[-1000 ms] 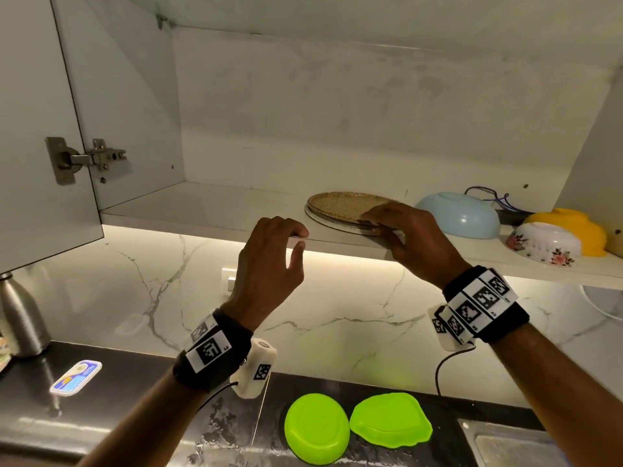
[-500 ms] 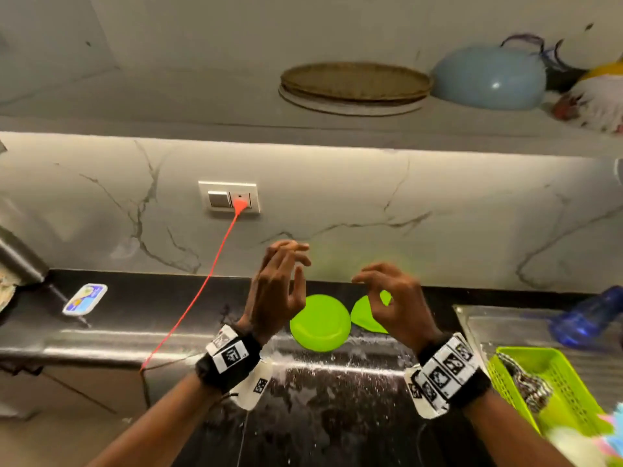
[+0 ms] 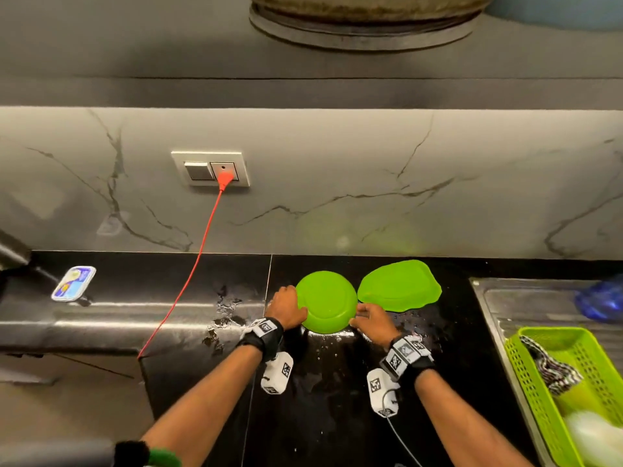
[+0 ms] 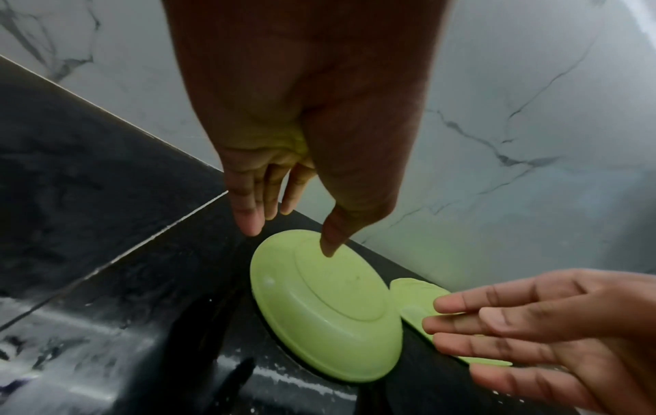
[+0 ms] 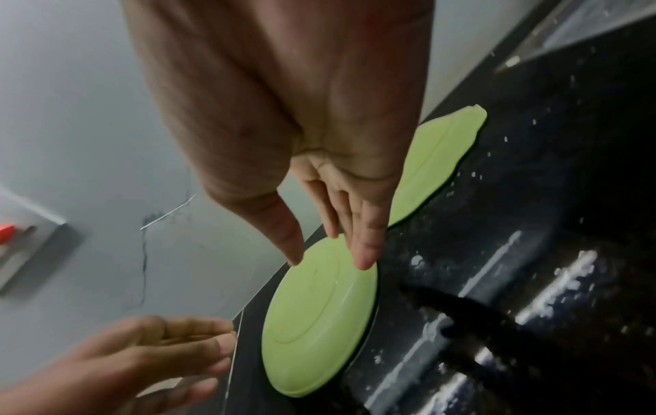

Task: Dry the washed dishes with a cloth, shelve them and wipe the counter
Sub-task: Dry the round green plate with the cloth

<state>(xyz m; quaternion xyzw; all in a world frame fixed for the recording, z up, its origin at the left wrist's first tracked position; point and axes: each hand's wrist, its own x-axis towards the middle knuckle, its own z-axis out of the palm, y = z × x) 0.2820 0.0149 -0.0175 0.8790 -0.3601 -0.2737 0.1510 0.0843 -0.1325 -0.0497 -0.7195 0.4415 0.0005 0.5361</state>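
Left hand: the left hand [image 3: 286, 306] is down at the left rim of the round green plate [image 3: 326, 302], fingers straight and apart, holding nothing; in the left wrist view the thumb tip hangs over the plate's base ring, contact unclear.
Right hand: the right hand [image 3: 371, 321] sits at the plate's near-right rim, fingers straight, slightly spread, nothing in them; whether the tips touch the rim, I cannot tell.
Round plate: upside down on the wet black counter [image 3: 330, 392], base ring up, lying right between the two hands.
Key relation: the plate lies just ahead of both sets of fingertips, one hand each side, about equally near; being round, it offers no long axis, so I'd judge a two-sided lift from opposite rims.
Second plate: a wavy-edged green plate [image 3: 399, 285] lies just beside the round one, on its right, toward the wall.
Risk: water beads on the counter, so the rim may be slippery.
Basket: a green basket [image 3: 526, 362] with a patterned cloth [image 3: 549, 364] stands by the sink, well right.
Far: the marble backsplash [image 3: 337, 170] rises behind.
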